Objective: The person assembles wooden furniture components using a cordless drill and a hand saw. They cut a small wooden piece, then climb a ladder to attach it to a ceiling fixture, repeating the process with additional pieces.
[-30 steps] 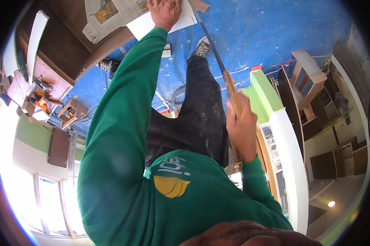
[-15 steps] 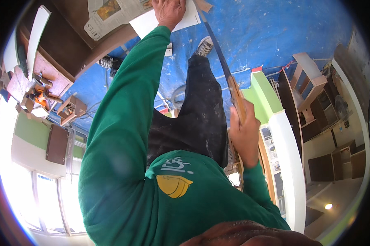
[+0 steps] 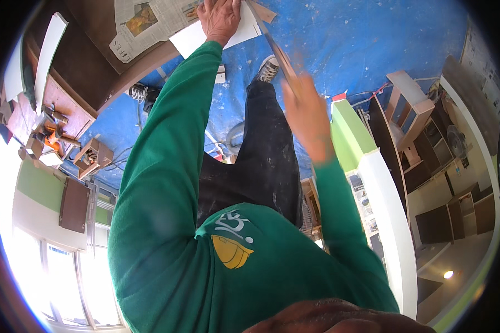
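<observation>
My left hand lies with its fingers stretched out on a white board, at the top of the view. The board rests partly on a newspaper-covered brown surface, and its far side is cut off by the picture's edge. My right hand, blurred by motion, is closed round the wooden handle of a long, narrow hand saw. The saw's dark blade runs up along the board's right edge. Whether its teeth are in the board cannot be made out.
Newspaper covers part of the brown cabinet panel. An orange power tool and hand tools lie at the left, beside a small wooden box. Blue sheeting covers the floor. A green-and-white partition and cabinet frames stand at right.
My right hand has moved up and away from my body, pushing the saw forward along the board's edge. My left hand stays on the board; the view has shifted slightly.
</observation>
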